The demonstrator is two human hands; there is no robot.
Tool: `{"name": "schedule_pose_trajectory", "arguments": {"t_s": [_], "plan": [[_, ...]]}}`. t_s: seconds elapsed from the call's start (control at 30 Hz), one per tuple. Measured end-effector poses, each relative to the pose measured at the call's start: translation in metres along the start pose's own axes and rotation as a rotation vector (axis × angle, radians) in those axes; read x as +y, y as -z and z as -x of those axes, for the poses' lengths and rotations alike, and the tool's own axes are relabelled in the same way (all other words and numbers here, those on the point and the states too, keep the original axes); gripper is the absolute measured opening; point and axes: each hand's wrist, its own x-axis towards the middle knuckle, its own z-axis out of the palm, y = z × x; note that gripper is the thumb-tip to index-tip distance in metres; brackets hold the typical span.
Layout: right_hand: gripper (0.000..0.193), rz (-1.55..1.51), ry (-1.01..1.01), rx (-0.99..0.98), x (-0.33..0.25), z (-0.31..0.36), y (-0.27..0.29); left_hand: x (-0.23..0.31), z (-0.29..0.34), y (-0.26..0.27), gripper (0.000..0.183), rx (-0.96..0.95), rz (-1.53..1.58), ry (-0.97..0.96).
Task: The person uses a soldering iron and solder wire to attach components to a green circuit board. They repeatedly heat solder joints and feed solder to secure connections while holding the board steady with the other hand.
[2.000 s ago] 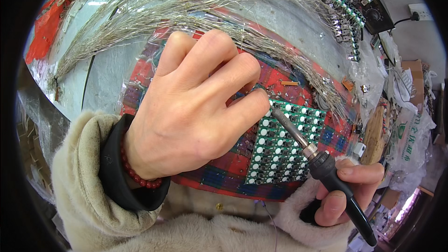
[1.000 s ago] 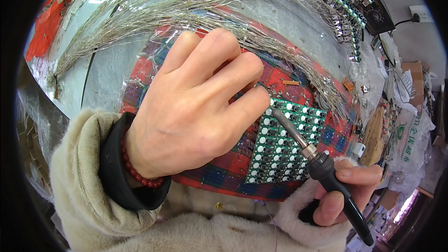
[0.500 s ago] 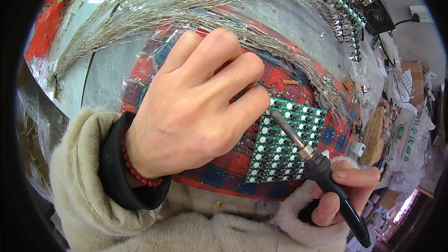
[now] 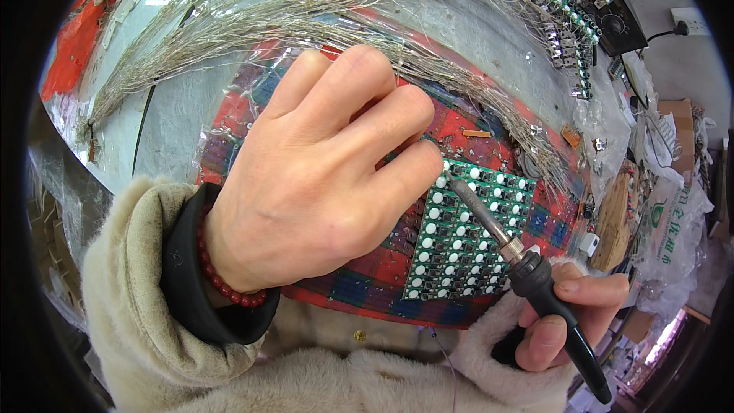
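Observation:
A green circuit board panel with rows of white round parts and small black parts lies on a red and blue plaid cloth. My left hand is closed over the cloth, its curled fingers reaching the panel's far left corner. Whatever those fingertips pinch is hidden beneath the hand. A soldering iron with a black handle is gripped in my right hand at the lower right. It slants up and left, with its dark tip near that same corner, close beside my left fingers.
Bundles of thin silvery wires arc across the table behind my left hand. Strips of small boards lie at the far right by a black box with a dial. Plastic bags and a wooden piece crowd the right side.
The soldering iron and my right hand have shifted slightly to the right, and the tip sits a little farther from my left fingers. My left hand has hardly moved.

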Motion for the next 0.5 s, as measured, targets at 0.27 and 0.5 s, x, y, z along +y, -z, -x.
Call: {"name": "schedule_pose_trajectory", "arguments": {"t_s": [0.27,0.5], "plan": [[0.054,0.005,0.011,0.003,0.0002,-0.0012,0.0001,0.0005,-0.0007,-0.0013,0.026,0.026,0.013,-0.001],[0.054,0.020,0.004,-0.002,-0.0003,-0.0007,0.0001,0.0010,-0.0005,0.0005,0.027,0.005,0.005,-0.009]]}}
